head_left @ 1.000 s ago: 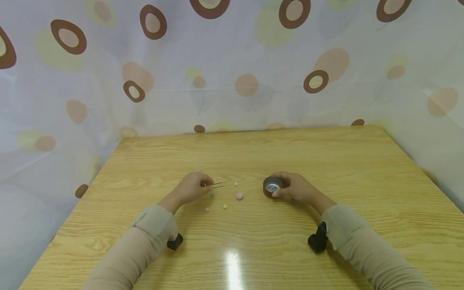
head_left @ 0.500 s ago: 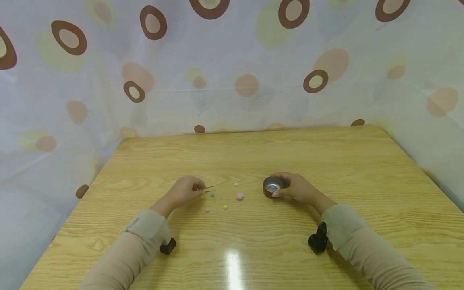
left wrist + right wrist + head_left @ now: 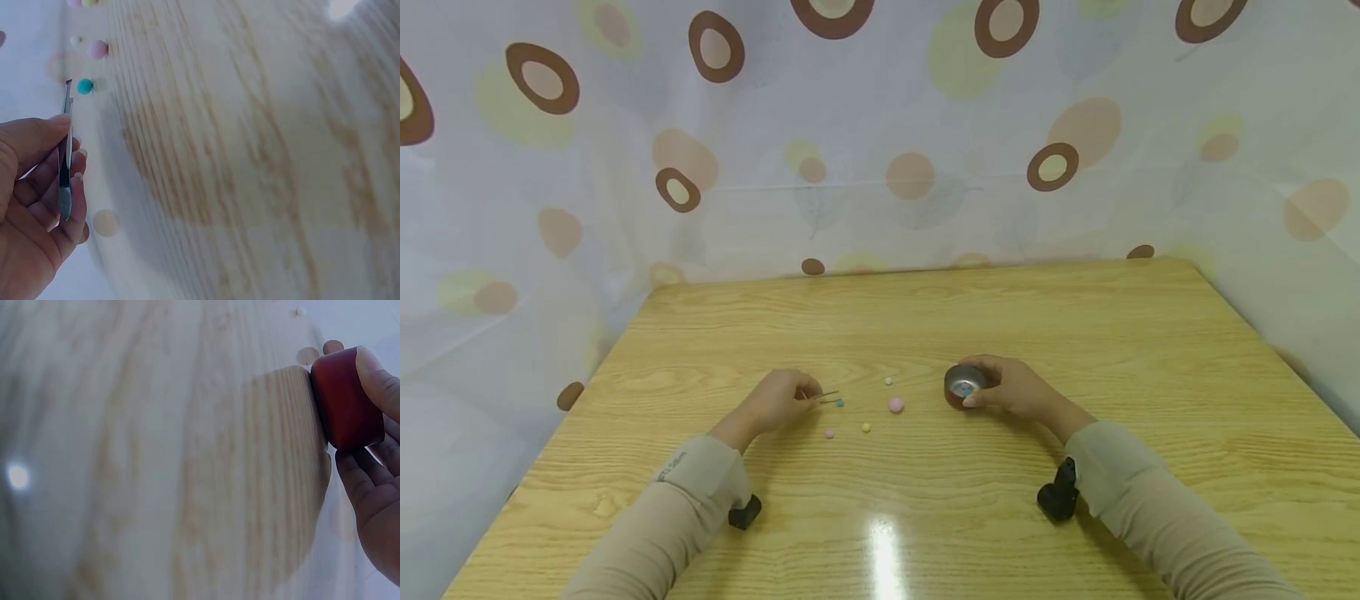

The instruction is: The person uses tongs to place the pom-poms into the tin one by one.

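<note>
My left hand (image 3: pixel 775 402) pinches a pair of metal tweezers (image 3: pixel 65 181) between thumb and fingers. Their two tips are slightly apart, close beside a small teal ball (image 3: pixel 85 86) on the table; whether they touch it I cannot tell. Farther right, my right hand (image 3: pixel 1018 392) grips a small round bowl (image 3: pixel 344 400), dark red outside and silvery inside. The head view shows a few tiny coloured pieces at its bottom, partly hidden by the thumb. Between the hands lie a larger pink ball (image 3: pixel 897 406), a yellow ball (image 3: pixel 867 428), a purple-pink ball (image 3: pixel 829 434) and a white ball (image 3: pixel 888 382).
The wood-grain table (image 3: pixel 925 317) extends around both hands. A patterned curtain (image 3: pixel 865 217) hangs behind it and along its sides. Black wrist cameras (image 3: pixel 1058 493) sit at both sleeves. Light glares off the table's near part.
My left hand has drawn back leftward and slightly nearer with the tweezers, whose tips now lie by the teal ball. The right hand and bowl have stayed in place.
</note>
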The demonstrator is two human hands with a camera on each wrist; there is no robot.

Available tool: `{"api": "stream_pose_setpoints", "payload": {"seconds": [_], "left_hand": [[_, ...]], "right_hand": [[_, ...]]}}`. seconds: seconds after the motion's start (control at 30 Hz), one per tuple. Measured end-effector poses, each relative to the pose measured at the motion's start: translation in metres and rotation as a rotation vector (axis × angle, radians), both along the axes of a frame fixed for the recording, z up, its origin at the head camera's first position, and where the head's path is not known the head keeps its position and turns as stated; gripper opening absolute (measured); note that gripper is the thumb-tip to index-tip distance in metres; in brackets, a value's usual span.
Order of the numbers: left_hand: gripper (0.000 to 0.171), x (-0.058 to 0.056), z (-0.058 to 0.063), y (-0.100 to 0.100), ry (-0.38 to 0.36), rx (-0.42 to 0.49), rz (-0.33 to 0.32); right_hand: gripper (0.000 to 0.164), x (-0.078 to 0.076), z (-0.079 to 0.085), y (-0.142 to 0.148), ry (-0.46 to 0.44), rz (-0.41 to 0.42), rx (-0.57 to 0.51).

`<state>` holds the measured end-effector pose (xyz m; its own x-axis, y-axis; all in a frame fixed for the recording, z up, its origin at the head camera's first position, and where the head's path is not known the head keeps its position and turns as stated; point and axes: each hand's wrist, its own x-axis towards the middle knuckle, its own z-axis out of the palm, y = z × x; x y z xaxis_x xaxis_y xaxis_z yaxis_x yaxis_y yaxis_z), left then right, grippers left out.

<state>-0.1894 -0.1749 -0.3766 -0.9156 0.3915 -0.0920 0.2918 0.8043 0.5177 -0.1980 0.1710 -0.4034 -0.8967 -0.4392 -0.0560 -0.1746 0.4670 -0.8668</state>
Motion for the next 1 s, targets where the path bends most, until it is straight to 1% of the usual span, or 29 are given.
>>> {"api": "stream_pose_setpoints", "payload": {"seconds": [0.2, 0.4, 0.5, 0.53, 0.63, 0.73, 0.77, 0.8, 0.97, 1.0], "left_hand": [[0.016, 0.0002, -0.0033, -0.0006, -0.012, 0.013, -0.015], [0.014, 0.0002, -0.0046, 0.0001, 0.003, -0.003, -0.022], [0.014, -0.0004, -0.0047, 0.0008, 0.008, -0.014, -0.027], [0.015, -0.0005, -0.0048, 0.0011, 0.008, -0.016, -0.027], [0.015, -0.0008, -0.0051, 0.0022, 0.002, -0.021, -0.024], [0.015, -0.0010, -0.0056, 0.0026, 0.001, -0.025, -0.021], [0.015, -0.0010, -0.0056, 0.0025, 0.004, -0.026, -0.023], [0.014, -0.0011, -0.0059, 0.0024, 0.008, -0.026, -0.026], [0.013, -0.0015, -0.0065, 0.0019, 0.016, -0.019, -0.036], [0.013, -0.0016, -0.0067, 0.0020, 0.014, -0.019, -0.035]], "right_hand": [[0.064, 0.0000, -0.0003, 0.0002, -0.005, 0.004, -0.006], [0.063, 0.0013, 0.0011, 0.0001, 0.006, 0.013, -0.009], [0.064, 0.0023, 0.0017, 0.0003, 0.032, 0.026, -0.013], [0.063, 0.0025, 0.0013, 0.0006, 0.057, 0.036, -0.010], [0.063, 0.0022, 0.0002, 0.0012, 0.071, 0.041, -0.008], [0.064, 0.0016, 0.0004, 0.0006, 0.044, 0.024, -0.005], [0.064, 0.0032, 0.0041, -0.0009, 0.017, 0.013, -0.009], [0.064, 0.0029, 0.0042, -0.0010, 0.009, 0.010, -0.009], [0.063, 0.0027, 0.0051, -0.0008, 0.000, 0.010, -0.013], [0.065, 0.0008, 0.0019, 0.0005, 0.001, 0.010, -0.013]]}}
